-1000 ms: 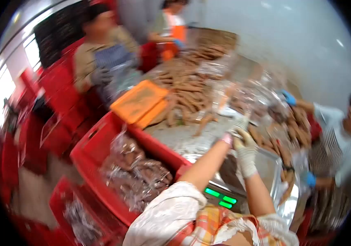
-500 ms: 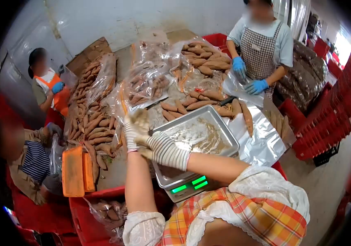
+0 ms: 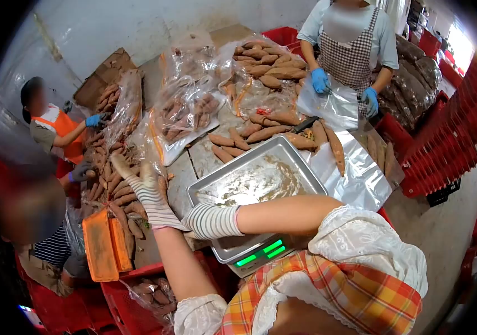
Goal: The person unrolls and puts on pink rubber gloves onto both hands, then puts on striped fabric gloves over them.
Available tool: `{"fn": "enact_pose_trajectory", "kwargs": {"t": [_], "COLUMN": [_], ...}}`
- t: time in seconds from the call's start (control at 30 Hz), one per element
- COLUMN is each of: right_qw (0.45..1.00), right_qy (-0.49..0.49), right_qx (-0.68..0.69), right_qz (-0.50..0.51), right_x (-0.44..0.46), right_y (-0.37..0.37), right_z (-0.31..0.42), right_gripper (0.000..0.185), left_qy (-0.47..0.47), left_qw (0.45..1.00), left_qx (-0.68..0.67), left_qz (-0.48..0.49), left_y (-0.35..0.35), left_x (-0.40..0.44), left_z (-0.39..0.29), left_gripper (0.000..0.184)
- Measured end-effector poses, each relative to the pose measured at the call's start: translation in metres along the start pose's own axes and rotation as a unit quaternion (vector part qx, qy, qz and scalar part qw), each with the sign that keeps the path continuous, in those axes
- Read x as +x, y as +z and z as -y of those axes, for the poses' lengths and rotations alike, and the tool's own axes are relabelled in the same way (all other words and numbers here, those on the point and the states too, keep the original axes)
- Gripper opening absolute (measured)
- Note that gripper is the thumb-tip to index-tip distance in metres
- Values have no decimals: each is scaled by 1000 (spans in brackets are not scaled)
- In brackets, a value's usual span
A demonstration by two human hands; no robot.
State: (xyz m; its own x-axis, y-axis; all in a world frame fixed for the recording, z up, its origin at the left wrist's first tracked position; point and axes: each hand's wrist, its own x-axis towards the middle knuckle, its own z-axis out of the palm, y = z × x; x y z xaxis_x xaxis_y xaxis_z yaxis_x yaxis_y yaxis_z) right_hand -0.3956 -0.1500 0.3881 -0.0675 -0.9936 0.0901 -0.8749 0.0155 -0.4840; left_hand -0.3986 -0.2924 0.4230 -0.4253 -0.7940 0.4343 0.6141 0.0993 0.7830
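Observation:
My left hand (image 3: 145, 192), in a white glove with grey stripes, stretches out over the sweet potato pile (image 3: 121, 184). Its fingers are extended and apart, holding nothing. My right hand (image 3: 210, 220), in a matching striped glove, reaches across to my left wrist and grips the glove's cuff there; its fingertips are partly hidden. Just to the right of both hands is a metal tray (image 3: 202, 195) with a wet, dirt-streaked bottom, resting on a scale (image 3: 261, 255) with green lit displays.
Bagged sweet potatoes (image 3: 188, 114) lie mid-table, with a knife (image 3: 305, 124) nearby. Orange containers (image 3: 100, 245) stand at the left table edge. Red crates (image 3: 450, 145) are stacked at right. One co-worker (image 3: 350, 50) stands opposite; two others are at left.
My left hand has moved left and straightened its fingers over the pile. My right hand has shifted left and down, staying at the left wrist. A co-worker at left has reached toward the pile.

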Motion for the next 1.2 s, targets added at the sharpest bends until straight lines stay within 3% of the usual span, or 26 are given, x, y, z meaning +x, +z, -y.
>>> {"fn": "enact_pose_trajectory", "kwargs": {"t": [0.03, 0.1, 0.17, 0.23, 0.27, 0.3, 0.33, 0.37, 0.4, 0.43, 0.5, 0.63, 0.67, 0.73, 0.77, 0.8, 0.9, 1.03, 1.1, 1.13, 1.2], "right_qw": [1000, 993, 995, 957, 937, 913, 874, 822, 781, 737, 703, 637, 645, 670, 673, 674, 723, 800, 846, 834, 859], "right_qy": [-2, -59, -64, 16, 59, 145, 225, 343, 375, 405, 442, 547, 458, 402, 318, 320, 136, -6, 112, 55, 98], "right_qx": [1, -80, -28, 277, 308, 312, 323, 304, 313, 322, 322, 343, 411, 435, 481, 482, 434, 433, 483, 523, 481], "right_qz": [4, 70, 76, -89, -155, -220, -284, -339, -389, -435, -455, -422, -453, -446, -464, -459, -520, -415, -194, -169, -147], "right_x": [1, 8, 10, 22, 36, 50, 65, 79, 87, 94, 117, 152, 164, 185, 195, 202, 192, 178, 140, 137, 124], "right_y": [-3, -19, -42, -59, -78, -91, -104, -108, -116, -122, -125, -123, -107, -94, -90, -107, -145, -174, -196, -183, -185], "right_z": [-3, -12, -30, -68, -95, -134, -172, -212, -234, -253, -294, -362, -397, -441, -460, -457, -383, -334, -259, -261, -222], "right_gripper": [27, 30, 29, 34, 42, 50, 58, 63, 71, 78, 87, 101, 99, 64, 50, 50, 25, 15, 19, 20, 22], "left_qy": [110, 94, -77, -36, -99, -46, -159, -134, -109, -164, -200, -213, -233, -240, -247, -250, -229, -244, -192, -170, -155], "left_qw": [967, 957, 976, 929, 929, 890, 897, 892, 885, 935, 943, 925, 924, 916, 909, 907, 903, 919, 908, 907, 902], "left_qx": [227, 275, 196, 366, 354, 445, 407, 425, 443, 307, 266, 312, 302, 320, 334, 336, 363, 308, 358, 368, 381], "left_qz": [33, 16, -51, 33, 49, 88, 65, 79, 94, 72, -4, -39, -40, -43, -37, -43, 2, 36, 100, 116, 129], "left_y": [-4, -14, -17, -26, -38, -71, -65, -78, -97, -116, -125, -156, -160, -167, -169, -166, -144, -122, -98, -88, -97], "left_x": [0, -5, -10, -20, -24, -24, -33, -41, -49, -56, -67, -84, -87, -86, -85, -83, -71, -52, -38, -30, -20], "left_z": [6, 13, 11, -6, -10, 4, -15, -10, -5, 4, 7, 16, 18, 25, 26, 25, 23, 33, 33, 38, 53], "left_gripper": [78, 73, 73, 66, 61, 56, 56, 55, 54, 54, 57, 56, 56, 54, 53, 53, 50, 46, 51, 53, 59]}}
